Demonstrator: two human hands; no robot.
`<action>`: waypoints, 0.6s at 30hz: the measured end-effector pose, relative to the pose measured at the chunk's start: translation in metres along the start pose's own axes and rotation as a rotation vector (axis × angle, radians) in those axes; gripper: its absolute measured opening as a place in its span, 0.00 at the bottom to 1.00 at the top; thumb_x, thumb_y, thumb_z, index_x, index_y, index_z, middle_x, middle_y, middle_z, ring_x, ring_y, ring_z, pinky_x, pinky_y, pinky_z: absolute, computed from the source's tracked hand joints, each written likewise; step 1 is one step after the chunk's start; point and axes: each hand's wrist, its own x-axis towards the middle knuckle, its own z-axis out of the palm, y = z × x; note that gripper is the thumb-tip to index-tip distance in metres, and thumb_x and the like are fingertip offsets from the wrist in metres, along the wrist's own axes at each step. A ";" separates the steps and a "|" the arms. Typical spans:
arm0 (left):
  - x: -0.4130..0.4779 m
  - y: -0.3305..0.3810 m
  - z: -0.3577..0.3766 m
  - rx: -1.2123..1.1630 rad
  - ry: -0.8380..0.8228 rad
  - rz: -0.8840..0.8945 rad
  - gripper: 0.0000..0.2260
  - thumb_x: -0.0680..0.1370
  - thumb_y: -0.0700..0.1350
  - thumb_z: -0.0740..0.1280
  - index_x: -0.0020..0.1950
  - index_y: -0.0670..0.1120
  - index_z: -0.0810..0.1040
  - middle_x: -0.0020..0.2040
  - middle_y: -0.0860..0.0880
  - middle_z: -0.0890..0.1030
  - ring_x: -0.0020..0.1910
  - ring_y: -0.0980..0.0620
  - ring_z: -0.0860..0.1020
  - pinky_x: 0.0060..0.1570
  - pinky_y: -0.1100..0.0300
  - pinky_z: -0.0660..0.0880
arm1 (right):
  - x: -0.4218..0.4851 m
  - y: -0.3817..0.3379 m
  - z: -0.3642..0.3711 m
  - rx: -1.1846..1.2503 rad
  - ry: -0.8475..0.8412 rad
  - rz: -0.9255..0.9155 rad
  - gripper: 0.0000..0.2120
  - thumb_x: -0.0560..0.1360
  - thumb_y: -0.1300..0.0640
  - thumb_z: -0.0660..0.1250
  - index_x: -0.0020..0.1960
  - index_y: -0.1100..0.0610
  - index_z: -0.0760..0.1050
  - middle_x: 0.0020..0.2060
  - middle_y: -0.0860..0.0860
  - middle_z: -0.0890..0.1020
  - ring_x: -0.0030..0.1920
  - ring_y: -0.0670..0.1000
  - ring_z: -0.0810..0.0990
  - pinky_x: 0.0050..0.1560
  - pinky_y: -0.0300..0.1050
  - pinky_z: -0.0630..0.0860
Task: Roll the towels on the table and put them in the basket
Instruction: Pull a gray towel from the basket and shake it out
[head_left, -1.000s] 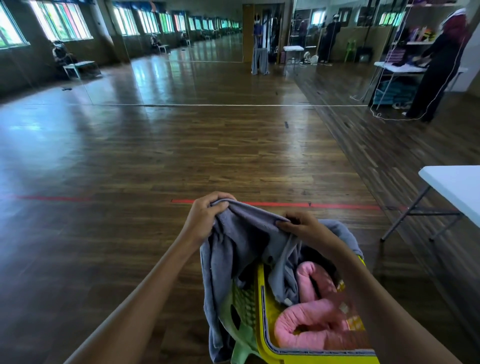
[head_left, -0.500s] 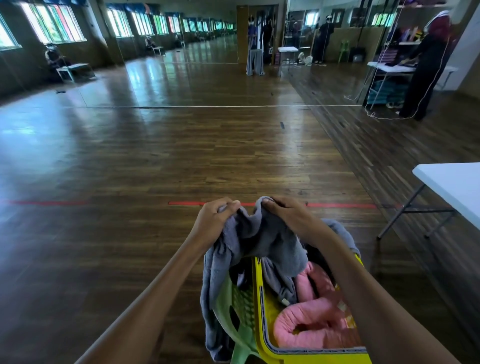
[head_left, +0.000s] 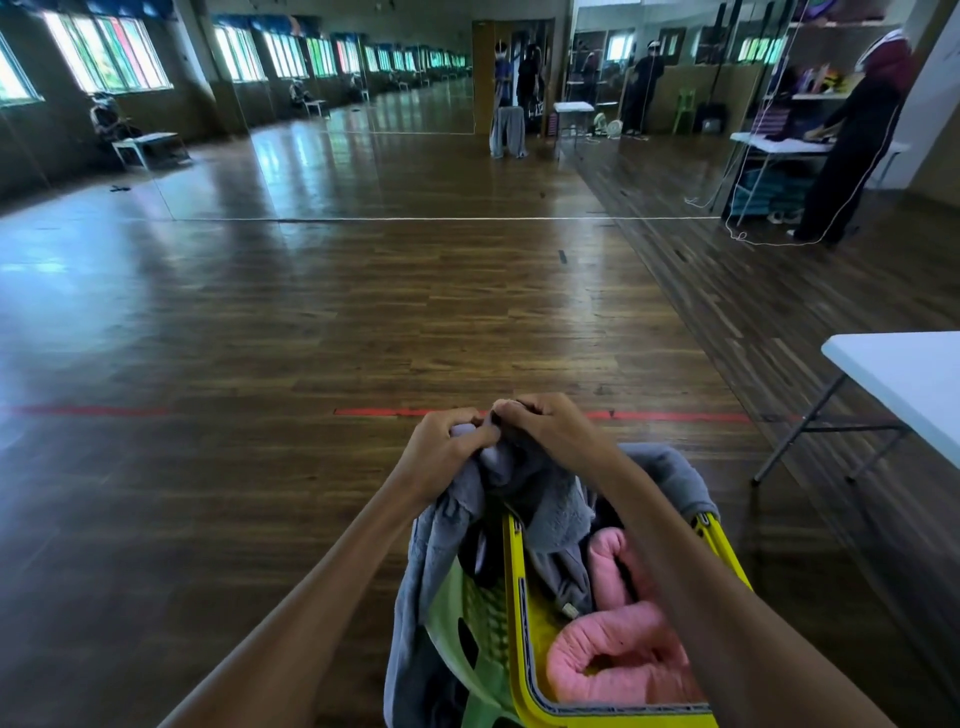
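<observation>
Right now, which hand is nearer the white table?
Right. The right hand grips the grey towel left of the table; the left hand grips the towel even farther left.

A red tape line crosses the wooden floor mid-frame, a white line above it. Windows fill the upper left; a dark-clothed person stands upper right.

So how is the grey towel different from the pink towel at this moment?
The grey towel is held up by the left hand and right hand; the pink towel is touched by neither. The grey towel hangs loose over the rim of the basket; the pink towel lies rolled inside the basket. Both look like soft, fluffy cloth.
</observation>
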 end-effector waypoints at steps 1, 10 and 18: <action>0.000 0.000 -0.001 0.014 0.012 0.010 0.15 0.74 0.44 0.69 0.27 0.50 0.74 0.29 0.55 0.75 0.32 0.58 0.72 0.36 0.60 0.69 | -0.001 0.000 -0.001 -0.011 -0.016 -0.004 0.16 0.79 0.49 0.64 0.39 0.59 0.79 0.32 0.45 0.76 0.36 0.42 0.72 0.41 0.45 0.68; 0.001 -0.007 -0.034 0.013 0.049 0.041 0.12 0.70 0.43 0.65 0.36 0.33 0.74 0.34 0.47 0.76 0.36 0.55 0.72 0.41 0.62 0.69 | -0.014 0.043 -0.033 -0.160 0.000 -0.069 0.14 0.71 0.45 0.66 0.37 0.56 0.78 0.30 0.46 0.73 0.33 0.44 0.70 0.36 0.45 0.66; -0.001 -0.013 -0.036 -0.037 -0.024 -0.061 0.11 0.74 0.43 0.66 0.38 0.34 0.78 0.35 0.47 0.80 0.36 0.55 0.76 0.40 0.63 0.71 | -0.015 0.028 -0.044 -0.038 -0.028 -0.001 0.15 0.74 0.48 0.70 0.41 0.60 0.81 0.34 0.44 0.78 0.38 0.41 0.74 0.40 0.38 0.69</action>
